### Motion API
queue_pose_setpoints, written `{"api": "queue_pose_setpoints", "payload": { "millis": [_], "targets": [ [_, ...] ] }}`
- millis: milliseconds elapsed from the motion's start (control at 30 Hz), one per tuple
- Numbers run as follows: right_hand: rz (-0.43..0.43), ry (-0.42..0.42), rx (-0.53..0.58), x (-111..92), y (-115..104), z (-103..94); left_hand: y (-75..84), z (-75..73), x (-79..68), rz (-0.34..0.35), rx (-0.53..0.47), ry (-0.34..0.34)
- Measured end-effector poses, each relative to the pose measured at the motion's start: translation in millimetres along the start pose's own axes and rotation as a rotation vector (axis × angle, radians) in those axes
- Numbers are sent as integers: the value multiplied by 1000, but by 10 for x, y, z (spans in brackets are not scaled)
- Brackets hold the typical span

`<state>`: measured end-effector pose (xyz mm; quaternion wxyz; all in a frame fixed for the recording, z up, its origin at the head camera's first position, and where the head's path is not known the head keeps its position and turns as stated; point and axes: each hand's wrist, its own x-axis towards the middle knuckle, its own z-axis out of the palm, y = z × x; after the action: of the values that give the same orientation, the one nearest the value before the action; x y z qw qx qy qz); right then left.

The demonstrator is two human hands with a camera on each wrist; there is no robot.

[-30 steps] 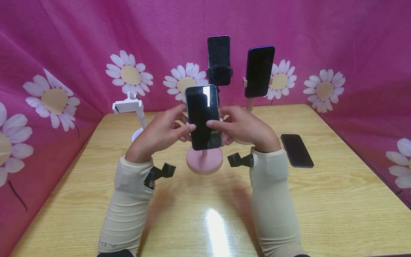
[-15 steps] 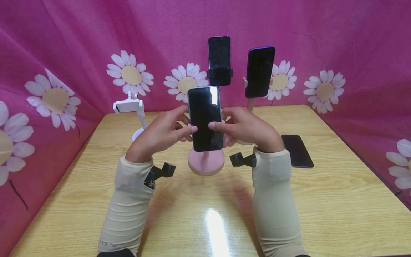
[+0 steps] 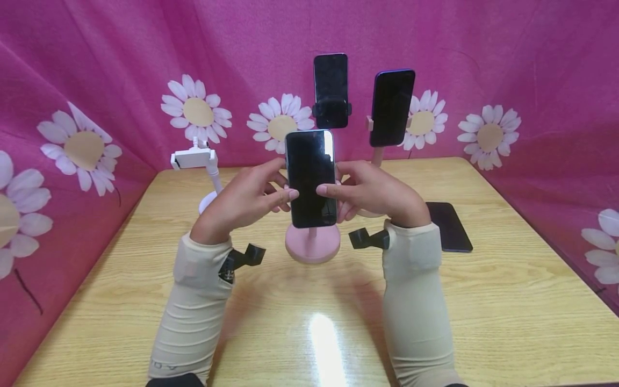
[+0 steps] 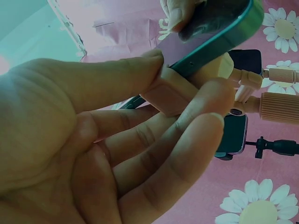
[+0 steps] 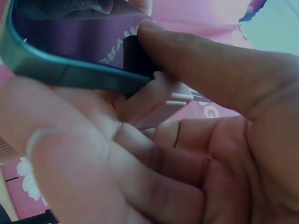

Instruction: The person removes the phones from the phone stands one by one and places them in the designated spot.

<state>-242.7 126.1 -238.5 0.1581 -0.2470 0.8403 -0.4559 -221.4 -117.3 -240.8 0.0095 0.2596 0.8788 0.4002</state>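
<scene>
In the head view a dark phone (image 3: 309, 161) with a teal edge stands upright at the middle, on a pink phone stand (image 3: 312, 246). My left hand (image 3: 242, 199) holds its left side, thumb at the front edge and fingers behind. From the right, my right hand (image 3: 379, 194) holds the other side the same way, its thumb reaching over the screen. Both wrist views show the holder's pink clamp (image 4: 170, 95) at the phone's edges, between thumb and fingers. The phone's back is mostly hidden.
Behind stand a phone in a black holder (image 3: 331, 86) and a blue-edged phone (image 3: 393, 107) in a pink holder. A white phone stand (image 3: 193, 159) is at left. Another phone (image 3: 450, 227) lies flat on the wooden table (image 3: 508, 301) at right, partly behind my right arm.
The held phone, its pink stand and both hands have shifted slightly to the right. The phone looks a little straighter, and the reflection on its screen has moved to the right edge.
</scene>
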Motion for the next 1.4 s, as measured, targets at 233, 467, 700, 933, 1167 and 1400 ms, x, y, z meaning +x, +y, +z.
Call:
{"api": "queue_pose_setpoints", "payload": {
  "millis": [233, 467, 700, 933, 1167, 1400],
  "targets": [
    [-11, -5, 5, -3, 2, -14, 14, -4, -5, -4, 17, 1],
    [-24, -14, 4, -8, 4, -24, 9, -14, -1, 4, 32, 1],
    [-25, -21, 29, -5, 17, -28, -2, -21, 1, 5, 29, -1],
    [-37, -21, 31, -5, 14, -30, -12, -30, 5, 14, 27, 2],
    [-39, -11, -1, 6, 29, -26, -37, -38, -1, 18, 26, 3],
    [-42, 61, -97, 15, 46, -21, -61, -62, -2, -3, 58, -12]
  ]
}}
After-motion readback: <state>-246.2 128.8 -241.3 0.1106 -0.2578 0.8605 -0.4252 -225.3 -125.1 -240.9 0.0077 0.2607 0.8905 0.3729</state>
